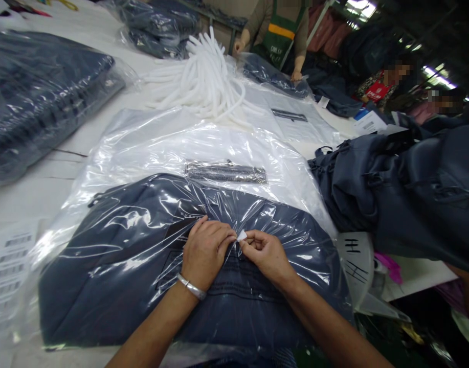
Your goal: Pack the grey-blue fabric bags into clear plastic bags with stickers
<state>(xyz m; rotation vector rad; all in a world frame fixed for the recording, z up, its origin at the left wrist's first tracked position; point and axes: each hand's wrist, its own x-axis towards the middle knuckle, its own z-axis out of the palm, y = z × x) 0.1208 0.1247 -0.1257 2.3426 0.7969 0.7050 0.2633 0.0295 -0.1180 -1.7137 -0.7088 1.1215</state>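
Pinching small white sticker, left hand, right hand, on bagged garment

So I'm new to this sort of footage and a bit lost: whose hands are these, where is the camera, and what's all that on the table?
The camera sits on a person's head, looking down at their own bare hands. The left hand and right hand pinch a small white tab between their fingertips, over a dark blue garment in a clear plastic bag. Beyond lie empty clear bags, a bundle of white cords and, at right, unbagged dark garments. Another person works at the far end.
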